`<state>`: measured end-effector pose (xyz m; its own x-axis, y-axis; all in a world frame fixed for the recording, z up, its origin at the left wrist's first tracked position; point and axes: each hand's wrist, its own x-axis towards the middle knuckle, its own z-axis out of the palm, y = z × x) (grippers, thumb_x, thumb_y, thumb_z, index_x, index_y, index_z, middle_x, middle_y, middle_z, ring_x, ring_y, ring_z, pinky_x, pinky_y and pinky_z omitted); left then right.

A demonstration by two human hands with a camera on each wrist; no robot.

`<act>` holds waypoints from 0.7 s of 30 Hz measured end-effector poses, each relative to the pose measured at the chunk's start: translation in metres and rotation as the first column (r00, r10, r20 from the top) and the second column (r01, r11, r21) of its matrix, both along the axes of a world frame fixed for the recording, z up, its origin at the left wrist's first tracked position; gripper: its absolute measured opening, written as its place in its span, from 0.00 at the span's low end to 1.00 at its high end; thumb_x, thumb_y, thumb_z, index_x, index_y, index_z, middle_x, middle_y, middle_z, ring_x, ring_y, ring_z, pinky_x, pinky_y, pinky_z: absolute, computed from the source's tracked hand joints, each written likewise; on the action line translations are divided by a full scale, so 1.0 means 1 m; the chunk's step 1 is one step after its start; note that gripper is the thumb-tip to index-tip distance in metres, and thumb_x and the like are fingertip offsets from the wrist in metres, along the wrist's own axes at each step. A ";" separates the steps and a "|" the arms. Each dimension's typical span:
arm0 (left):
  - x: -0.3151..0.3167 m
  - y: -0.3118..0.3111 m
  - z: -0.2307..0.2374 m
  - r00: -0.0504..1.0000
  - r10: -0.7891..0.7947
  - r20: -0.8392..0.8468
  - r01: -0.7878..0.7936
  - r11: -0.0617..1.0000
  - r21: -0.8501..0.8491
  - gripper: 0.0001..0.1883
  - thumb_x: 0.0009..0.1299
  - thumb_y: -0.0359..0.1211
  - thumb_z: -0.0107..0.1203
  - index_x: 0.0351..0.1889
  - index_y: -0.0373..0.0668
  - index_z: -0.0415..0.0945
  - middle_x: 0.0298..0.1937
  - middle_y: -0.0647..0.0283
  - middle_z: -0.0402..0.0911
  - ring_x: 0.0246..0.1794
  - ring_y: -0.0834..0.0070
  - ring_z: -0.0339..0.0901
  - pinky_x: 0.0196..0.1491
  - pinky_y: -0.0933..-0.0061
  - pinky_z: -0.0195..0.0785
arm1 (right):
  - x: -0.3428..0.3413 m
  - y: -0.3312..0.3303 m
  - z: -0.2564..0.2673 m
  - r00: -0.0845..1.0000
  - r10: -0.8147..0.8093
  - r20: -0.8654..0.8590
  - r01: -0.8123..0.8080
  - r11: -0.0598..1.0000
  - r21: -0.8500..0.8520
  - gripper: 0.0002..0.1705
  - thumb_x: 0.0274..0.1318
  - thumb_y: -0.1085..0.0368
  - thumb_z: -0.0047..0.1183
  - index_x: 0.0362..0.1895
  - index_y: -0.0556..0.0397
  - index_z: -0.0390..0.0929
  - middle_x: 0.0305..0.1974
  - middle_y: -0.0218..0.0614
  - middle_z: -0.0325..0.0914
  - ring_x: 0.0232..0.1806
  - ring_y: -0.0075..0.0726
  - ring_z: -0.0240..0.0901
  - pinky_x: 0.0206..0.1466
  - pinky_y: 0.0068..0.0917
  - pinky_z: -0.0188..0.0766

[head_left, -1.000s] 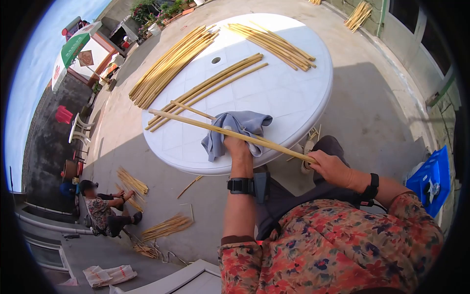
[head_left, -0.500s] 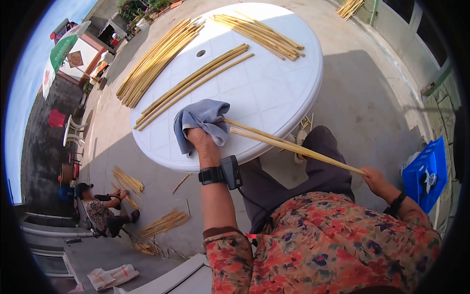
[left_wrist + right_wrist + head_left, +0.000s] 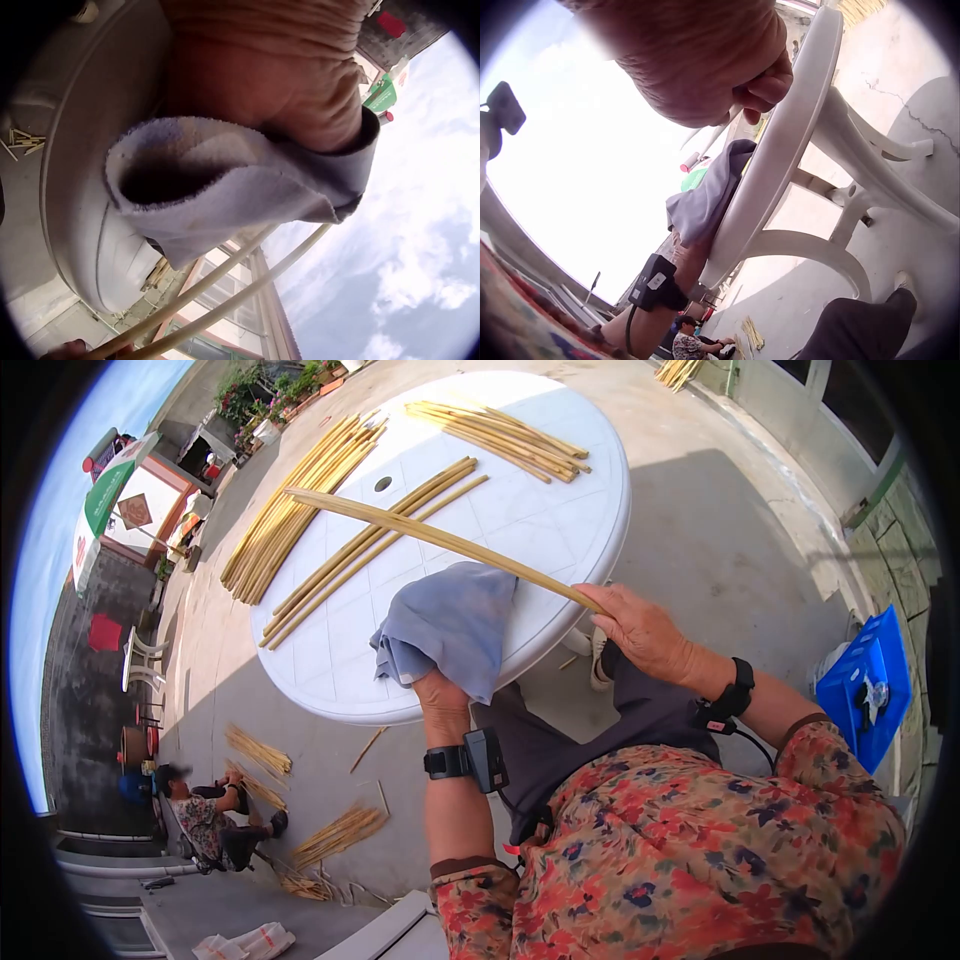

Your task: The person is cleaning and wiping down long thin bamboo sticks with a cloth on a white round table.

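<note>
My right hand (image 3: 645,635) grips the near ends of long, pale yellow bamboo-like sticks (image 3: 440,538), which slant up leftward over the table. Two of these sticks (image 3: 225,296) show in the left wrist view, running out past the cloth. A grey-blue cloth (image 3: 455,615) drapes over my left hand (image 3: 440,692) at the near edge of the round white table (image 3: 540,575). That hand holds the cloth bunched around its fingers, which are hidden. The right wrist view shows curled fingers on my right hand (image 3: 705,64).
Stick bundles lie on the table, a thick one (image 3: 290,525) at left and another (image 3: 510,440) at the far side. A few sticks (image 3: 375,545) lie between them. A blue container (image 3: 868,685) stands at right. A seated person (image 3: 215,815) and more bundles (image 3: 340,835) are at lower left.
My right hand first drew the sticks back to the right through the cloth, then came forward and left with them. The sticks now extend over the table beyond the cloth.
</note>
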<state>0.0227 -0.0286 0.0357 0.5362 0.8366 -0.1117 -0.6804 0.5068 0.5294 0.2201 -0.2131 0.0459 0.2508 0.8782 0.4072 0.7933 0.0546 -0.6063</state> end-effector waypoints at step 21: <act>0.018 0.005 -0.011 0.994 0.097 -0.049 -0.098 0.995 -0.011 0.10 0.64 0.32 0.51 0.43 0.43 0.68 0.38 0.69 0.72 0.39 0.78 0.69 0.47 0.77 0.66 | -0.057 0.069 -0.001 0.966 0.158 -0.206 -0.171 0.984 -0.047 0.14 0.53 0.62 0.44 0.43 0.54 0.64 0.37 0.46 0.68 0.39 0.52 0.67 0.41 0.39 0.65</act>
<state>0.0403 -0.0236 0.0246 0.4461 0.8828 -0.1469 -0.7006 0.4467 0.5564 0.1636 -0.1443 0.0450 0.1716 0.9369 0.3046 0.6384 0.1297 -0.7587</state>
